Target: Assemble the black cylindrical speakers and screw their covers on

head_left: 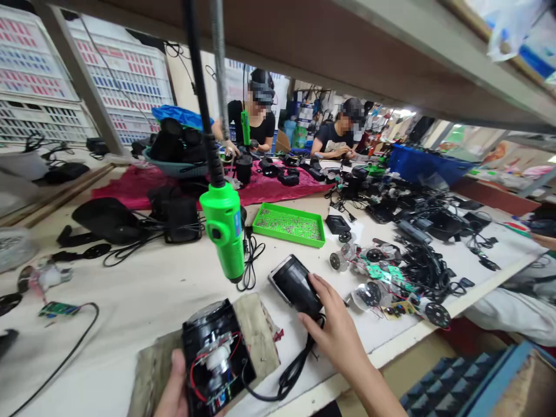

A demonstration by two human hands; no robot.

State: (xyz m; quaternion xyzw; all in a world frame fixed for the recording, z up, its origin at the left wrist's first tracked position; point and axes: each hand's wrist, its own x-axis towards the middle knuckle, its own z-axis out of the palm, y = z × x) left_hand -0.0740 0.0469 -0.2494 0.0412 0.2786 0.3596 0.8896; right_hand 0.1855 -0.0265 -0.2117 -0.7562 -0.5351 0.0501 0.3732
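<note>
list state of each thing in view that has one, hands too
left hand, gripping the black casing
black casing, open, red wires showing
right hand, holding the black device
black device, closed, cable attached
green electric screwdriver, hanging above the table, not held
green tray, holding many small screws

An opened device housing (212,362) is held in the left hand (174,385) above a cloth pad (257,327) on the table (130,307). A suspended electric screwdriver (223,231) is hung behind it, a screw tray (289,225) is set to its right, and circuit boards (384,272) are spread right of a casing (295,286) held in the right hand (334,330).
</note>
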